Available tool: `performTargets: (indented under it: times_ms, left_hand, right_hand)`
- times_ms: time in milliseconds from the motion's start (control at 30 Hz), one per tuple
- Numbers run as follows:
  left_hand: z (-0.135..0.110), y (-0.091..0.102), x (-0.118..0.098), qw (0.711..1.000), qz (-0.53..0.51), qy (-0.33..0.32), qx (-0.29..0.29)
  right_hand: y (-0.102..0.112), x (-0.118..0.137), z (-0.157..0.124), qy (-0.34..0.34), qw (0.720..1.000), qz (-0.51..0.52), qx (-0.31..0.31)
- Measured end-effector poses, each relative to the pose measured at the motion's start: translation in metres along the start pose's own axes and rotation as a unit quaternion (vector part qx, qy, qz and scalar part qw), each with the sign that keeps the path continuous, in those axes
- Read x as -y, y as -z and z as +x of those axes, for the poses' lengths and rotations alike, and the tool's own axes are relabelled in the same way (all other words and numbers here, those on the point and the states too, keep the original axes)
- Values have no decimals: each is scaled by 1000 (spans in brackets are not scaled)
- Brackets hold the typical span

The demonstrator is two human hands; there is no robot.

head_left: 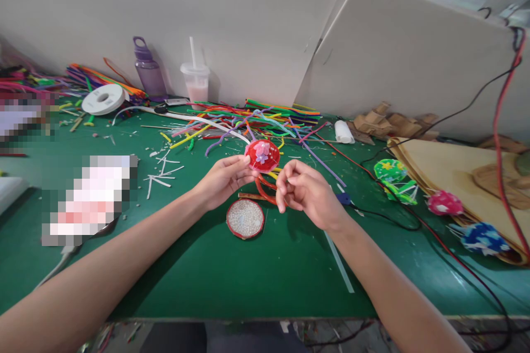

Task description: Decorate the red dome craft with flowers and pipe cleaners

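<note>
My left hand (227,181) pinches the edge of a red felt-like ornament (270,162), trimmed with pink and purple flowers and small white beads. My right hand (309,192) hovers just to its right, fingers curled with thumb and index close together; anything between them is too small to make out. Below the hands, a round shallow dish with a red rim (227,219) holds many small white beads (245,218). Behind my fingers are orange-red loops (260,185), partly hidden. A thin brown stick (248,196) lies just beyond the dish.
Colourful pipe cleaners (265,121) are heaped at the back, near a lidded cup (196,83), purple bottle (151,77) and white spool (103,99). Green (390,171), pink (445,202) and blue (484,238) ornaments lie right, near cables. A pixelated device (91,198) lies left.
</note>
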State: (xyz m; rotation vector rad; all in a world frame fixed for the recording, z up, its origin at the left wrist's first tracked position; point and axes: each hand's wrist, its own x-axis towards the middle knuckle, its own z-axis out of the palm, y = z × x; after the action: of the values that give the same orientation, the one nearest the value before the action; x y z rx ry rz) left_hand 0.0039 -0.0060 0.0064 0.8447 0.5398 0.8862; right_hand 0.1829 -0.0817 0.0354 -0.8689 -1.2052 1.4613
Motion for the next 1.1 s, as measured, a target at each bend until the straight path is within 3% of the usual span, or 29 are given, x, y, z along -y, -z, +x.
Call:
performTargets:
  times_ms: [667,800,867,967,1033,1100]
  left_hand:
    - [2,2,1,1000,-7,-4,8]
    - [1,2,2,1000,4,-4,9]
    - [0,2,2,1000,13,-6,9]
    - [0,2,3,999,26,-13,15]
    - [-1,2,3,999,34,-18,23]
    - [-1,1,3,999,42,-19,25]
  right_hand:
    - [3,-3,0,-23,999,-36,3]
    - [4,-9,-1,-17,990,-137,-27]
    - [2,-11,-2,45,963,-253,-85]
    - [2,-14,-2,184,873,-417,-173]
    - [3,-16,-1,257,812,-493,-180]
    - [4,-17,-2,294,767,-549,-151]
